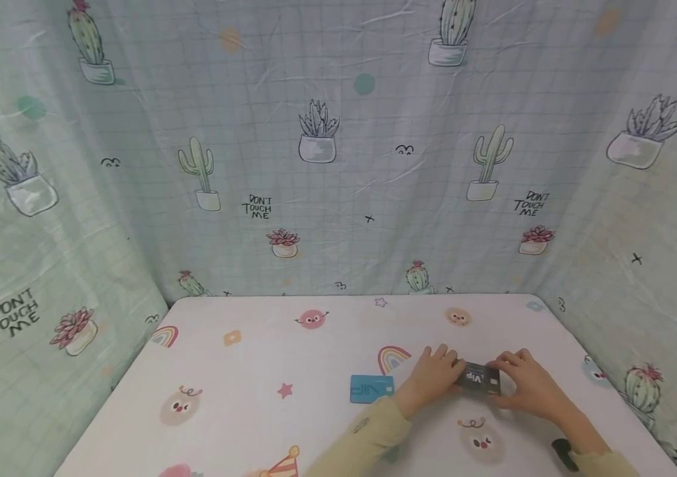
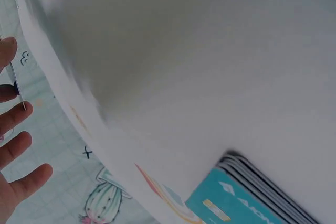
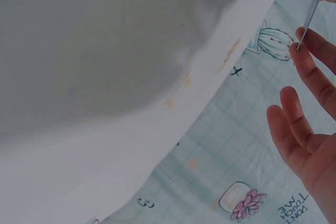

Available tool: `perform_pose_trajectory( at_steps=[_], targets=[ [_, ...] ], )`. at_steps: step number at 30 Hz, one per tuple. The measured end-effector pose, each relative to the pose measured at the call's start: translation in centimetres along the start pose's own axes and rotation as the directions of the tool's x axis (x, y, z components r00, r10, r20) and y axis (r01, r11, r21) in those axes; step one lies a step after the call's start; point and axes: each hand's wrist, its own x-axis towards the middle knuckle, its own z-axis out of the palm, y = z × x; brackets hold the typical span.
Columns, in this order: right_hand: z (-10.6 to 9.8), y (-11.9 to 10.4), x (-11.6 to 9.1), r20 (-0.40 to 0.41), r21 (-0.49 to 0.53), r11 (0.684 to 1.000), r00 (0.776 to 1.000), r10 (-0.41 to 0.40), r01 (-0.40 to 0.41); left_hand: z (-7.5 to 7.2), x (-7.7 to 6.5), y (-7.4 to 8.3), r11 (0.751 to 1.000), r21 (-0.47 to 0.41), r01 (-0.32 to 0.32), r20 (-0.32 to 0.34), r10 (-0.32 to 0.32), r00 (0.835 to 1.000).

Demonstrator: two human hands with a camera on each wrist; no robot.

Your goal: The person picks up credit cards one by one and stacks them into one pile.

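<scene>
A black card with "Vip" lettering and a light chip square is stretched between the two hands, above the patterned tabletop. My left hand pinches its left end, and my right hand pinches the right end between thumb and fingers. Both wrist views catch the card almost edge-on, as a thin strip, with the lower fingers spread away from it. Left of the left hand lies a blue VIP card; the left wrist view reveals it as the top of a neat stack of several cards.
The white tablecloth carries printed rainbows, stars and smiling faces. Cactus-print curtains rise at the back and both sides of the table. A dark oval item sits at the right wrist.
</scene>
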Motion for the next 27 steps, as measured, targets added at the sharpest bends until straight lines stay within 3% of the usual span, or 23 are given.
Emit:
perform_pose_trajectory(
  at_steps=[12,27],
  targets=[
    [-0.2,-1.4,0.3,0.010,0.028,1.000,1.000,-0.012,0.012,-0.6,-1.7,-0.5,1.000,0.006,0.028,-0.012,-0.028,1.000],
    [-0.5,-3.9,0.7,-0.054,0.044,0.996,0.995,-0.081,0.083,-2.2,-4.6,-2.0,0.999,0.042,0.035,-0.056,-0.033,0.998]
  ],
)
